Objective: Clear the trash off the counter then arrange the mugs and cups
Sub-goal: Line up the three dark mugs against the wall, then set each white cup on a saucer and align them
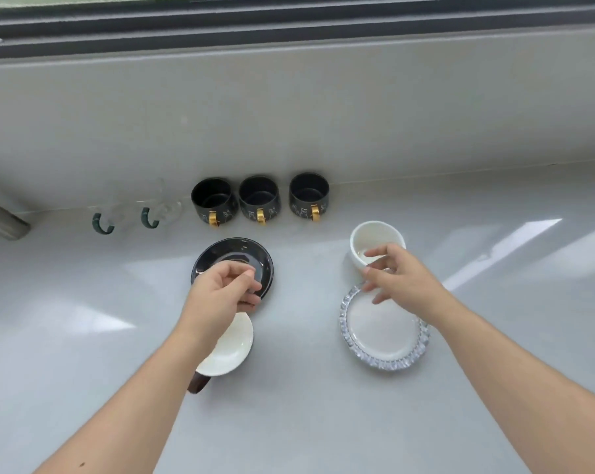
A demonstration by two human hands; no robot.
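Three black mugs with gold handles (260, 200) stand in a row against the back wall. To their left are two clear glass cups with green handles (152, 212). My left hand (224, 290) pinches the near rim of a black saucer (234, 256). A white saucer (229, 347) lies just below it, partly under my left wrist. My right hand (400, 278) hovers with fingers apart between a white cup (374, 239) and a clear glass plate (383, 331); its fingertips are at the cup's near rim, and I cannot tell whether they touch.
The pale grey counter (323, 412) runs to a low back wall under a window sill (289, 39). A dark brown object (198, 384) pokes out beneath the white saucer. A grey metal bar (2, 218) juts in at the far left.
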